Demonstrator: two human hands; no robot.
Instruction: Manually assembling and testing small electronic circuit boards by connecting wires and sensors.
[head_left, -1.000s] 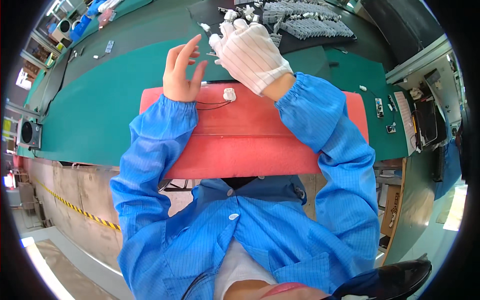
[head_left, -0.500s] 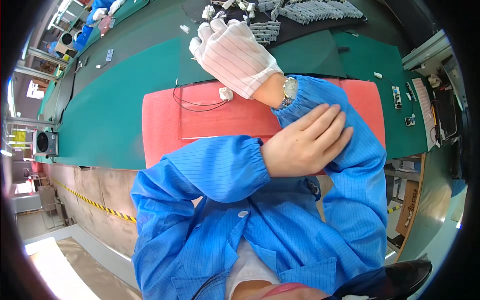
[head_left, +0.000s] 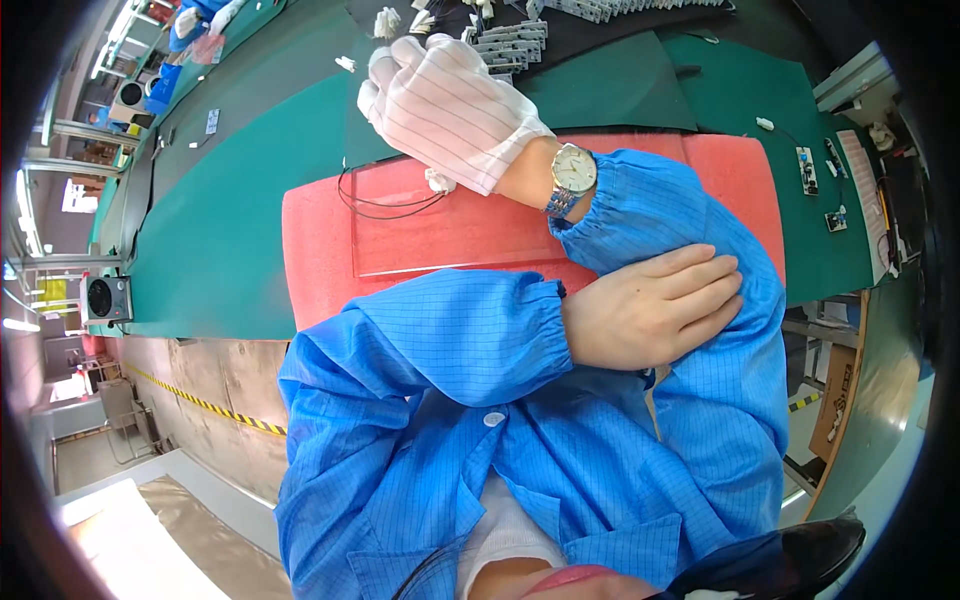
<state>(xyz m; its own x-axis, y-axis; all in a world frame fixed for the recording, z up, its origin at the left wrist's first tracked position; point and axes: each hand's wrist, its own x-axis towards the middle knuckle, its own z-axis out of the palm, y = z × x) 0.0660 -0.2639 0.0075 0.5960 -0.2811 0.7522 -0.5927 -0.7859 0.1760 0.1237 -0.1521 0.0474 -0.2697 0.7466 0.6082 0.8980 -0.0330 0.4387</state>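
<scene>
The bare left hand point(head_left: 650, 315) is laid flat, fingers released, across the blue sleeve point(head_left: 690, 230) of the right forearm, grasping nothing. The right hand point(head_left: 445, 105), covered by a white striped glove, is raised over the far edge of a red mat point(head_left: 320, 250) on the green desk point(head_left: 220, 230); whether anything is grasped by it cannot be told. A small white connector point(head_left: 438, 182) with a thin black wire loop point(head_left: 385, 203) is seen on the mat, just beneath the gloved hand. A silver wristwatch point(head_left: 572, 175) is worn on the right wrist.
</scene>
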